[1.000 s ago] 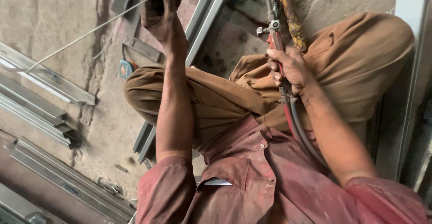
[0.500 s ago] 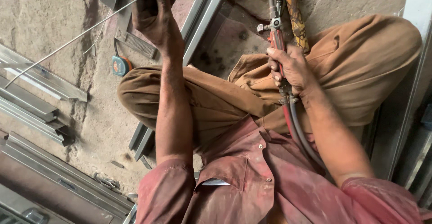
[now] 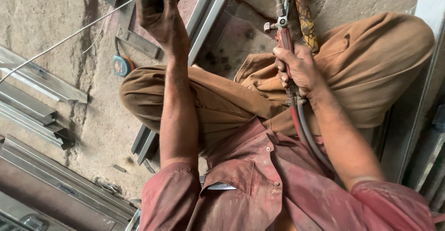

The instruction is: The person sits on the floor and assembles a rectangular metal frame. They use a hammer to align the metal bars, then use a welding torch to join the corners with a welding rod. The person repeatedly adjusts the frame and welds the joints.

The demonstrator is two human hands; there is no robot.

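Left hand (image 3: 160,13) fingers pinching thin wire (image 3: 79,30), right hand (image 3: 299,68) gripping torch (image 3: 283,36) — steel channels (image 3: 39,80) alongside.

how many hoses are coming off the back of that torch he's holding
2: a red hose and a grey hose, side by side, run from the torch in the right hand down along the forearm. Their lower ends are hidden behind the arm.

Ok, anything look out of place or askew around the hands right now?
Nothing looks broken or spilled. The left hand holds a thin wire rod that bows a little along its length. The right hand grips the gas torch. A small tape measure lies loose on the concrete floor by the knee.
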